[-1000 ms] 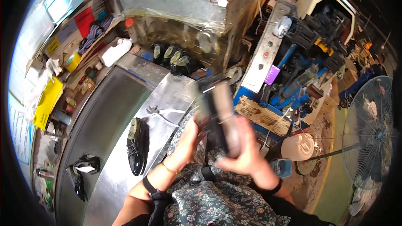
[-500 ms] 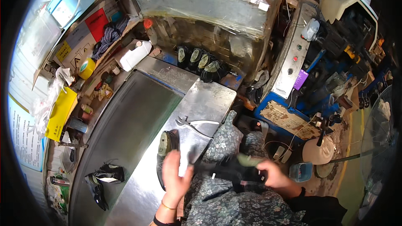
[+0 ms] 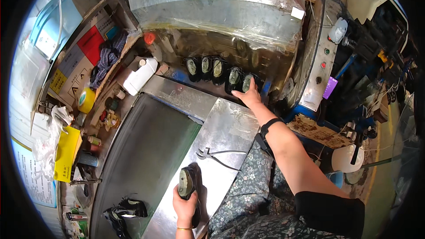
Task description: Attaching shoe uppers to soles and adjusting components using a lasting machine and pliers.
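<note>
My left hand (image 3: 183,208) is closed around the lower part of a black shoe (image 3: 187,183) lying on the metal bench top. A greenish form fills the shoe's opening. My right arm stretches far forward, and my right hand (image 3: 250,96) grips the rightmost black shoe (image 3: 248,82) of a row under the metal hood. Its thumb points towards the neighbouring shoe (image 3: 234,78); the hand hides the lower part of the gripped one. Pincers (image 3: 221,154) with spread handles rest on the bench between my hands.
A dark conveyor belt (image 3: 152,146) runs left of the metal bench (image 3: 230,119), carrying black shoes (image 3: 126,210) near its lower end. A metal hood (image 3: 212,11) overhangs the row. Left stands a cluttered shelf with a white jug (image 3: 139,76); right, a control panel (image 3: 321,66).
My right hand has moved from my lap, with a dark shoe, forward to the row's right end, where another shoe now stands. My left hand has closed on the bench shoe. The view has shifted.
</note>
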The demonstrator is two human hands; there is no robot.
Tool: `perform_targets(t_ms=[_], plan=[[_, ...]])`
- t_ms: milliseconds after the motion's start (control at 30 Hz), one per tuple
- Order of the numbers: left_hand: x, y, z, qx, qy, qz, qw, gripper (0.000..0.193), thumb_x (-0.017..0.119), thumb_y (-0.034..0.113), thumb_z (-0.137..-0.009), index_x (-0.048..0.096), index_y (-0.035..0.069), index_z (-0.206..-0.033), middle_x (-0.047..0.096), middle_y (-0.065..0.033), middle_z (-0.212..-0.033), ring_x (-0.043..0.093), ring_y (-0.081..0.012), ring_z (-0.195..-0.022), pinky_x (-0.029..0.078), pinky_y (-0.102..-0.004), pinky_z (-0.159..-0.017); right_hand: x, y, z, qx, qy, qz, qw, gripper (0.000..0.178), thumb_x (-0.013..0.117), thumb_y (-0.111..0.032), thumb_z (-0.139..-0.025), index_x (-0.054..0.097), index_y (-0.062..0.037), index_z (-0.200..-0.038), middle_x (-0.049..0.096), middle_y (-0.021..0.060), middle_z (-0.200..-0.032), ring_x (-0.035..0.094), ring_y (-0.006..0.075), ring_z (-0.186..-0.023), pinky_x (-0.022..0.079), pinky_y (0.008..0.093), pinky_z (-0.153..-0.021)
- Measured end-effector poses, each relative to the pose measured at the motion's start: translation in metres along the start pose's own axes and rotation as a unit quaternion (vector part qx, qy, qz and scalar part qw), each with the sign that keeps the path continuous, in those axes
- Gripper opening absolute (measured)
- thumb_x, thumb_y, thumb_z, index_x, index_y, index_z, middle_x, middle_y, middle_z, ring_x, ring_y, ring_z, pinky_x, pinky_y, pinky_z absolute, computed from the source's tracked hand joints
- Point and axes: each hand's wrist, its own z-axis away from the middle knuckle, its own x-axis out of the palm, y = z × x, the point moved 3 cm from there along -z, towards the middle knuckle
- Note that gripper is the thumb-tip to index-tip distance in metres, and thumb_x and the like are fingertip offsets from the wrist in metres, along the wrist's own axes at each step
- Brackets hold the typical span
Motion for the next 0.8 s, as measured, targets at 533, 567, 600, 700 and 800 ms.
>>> perform_targets(t_ms=[533, 567, 600, 700, 800], plan=[[0.111, 0.142, 0.101, 0.043, -0.472, 0.393, 0.788, 0.052, 0.059, 0.001, -0.093, 0.040, 0.000, -0.141, 0.050, -0.0204, -0.139, 0.049, -0.0288, -0.129, 0.036, -0.0374, -0.110, -0.316, 0.059, 0.300, -0.082, -0.151, -0.347, 0.922, 0.088, 0.075, 0.000, -0.067, 0.037, -0.0034, -0.146, 0.045, 0.0133, -0.145, 0.045, 0.0219, -0.132, 0.037, 0.0334, -0.109], [0.104, 0.137, 0.110, 0.071, -0.509, 0.373, 0.772, 0.049, 0.057, -0.005, -0.092, 0.043, -0.001, -0.139, 0.054, -0.0199, -0.135, 0.052, -0.0287, -0.126, 0.039, -0.0358, -0.107, -0.361, 0.072, 0.295, -0.143, -0.094, -0.294, 0.940, 0.087, 0.076, -0.002, -0.065, 0.041, -0.0030, -0.144, 0.047, 0.0135, -0.144, 0.047, 0.0225, -0.131, 0.037, 0.0335, -0.108], [0.099, 0.127, 0.114, 0.040, -0.501, 0.332, 0.798, 0.046, 0.058, -0.005, -0.092, 0.047, -0.002, -0.136, 0.059, -0.0181, -0.129, 0.056, -0.0262, -0.121, 0.042, -0.0337, -0.104, -0.404, 0.084, 0.286, -0.158, 0.009, -0.197, 0.968, 0.084, 0.077, -0.003, -0.063, 0.045, -0.0023, -0.141, 0.047, 0.0149, -0.144, 0.046, 0.0241, -0.132, 0.037, 0.0342, -0.109], [0.082, 0.096, 0.116, 0.000, -0.412, 0.229, 0.882, 0.031, 0.064, 0.003, -0.091, 0.056, -0.004, -0.121, 0.070, -0.0137, -0.107, 0.066, -0.0196, -0.097, 0.050, -0.0299, -0.089, -0.513, 0.104, 0.263, -0.221, 0.245, 0.088, 0.940, 0.079, 0.078, -0.006, -0.059, 0.054, -0.0038, -0.134, 0.048, 0.0203, -0.142, 0.048, 0.0309, -0.131, 0.038, 0.0374, -0.108], [0.067, 0.077, 0.109, -0.067, -0.309, 0.196, 0.929, 0.026, 0.066, 0.004, -0.090, 0.059, -0.004, -0.114, 0.070, -0.0118, -0.099, 0.066, -0.0181, -0.091, 0.052, -0.0290, -0.083, -0.587, 0.129, 0.226, -0.100, 0.305, 0.270, 0.908, 0.083, 0.078, -0.016, -0.056, 0.054, -0.0138, -0.136, 0.049, 0.0190, -0.141, 0.055, 0.0356, -0.120, 0.044, 0.0387, -0.102]])
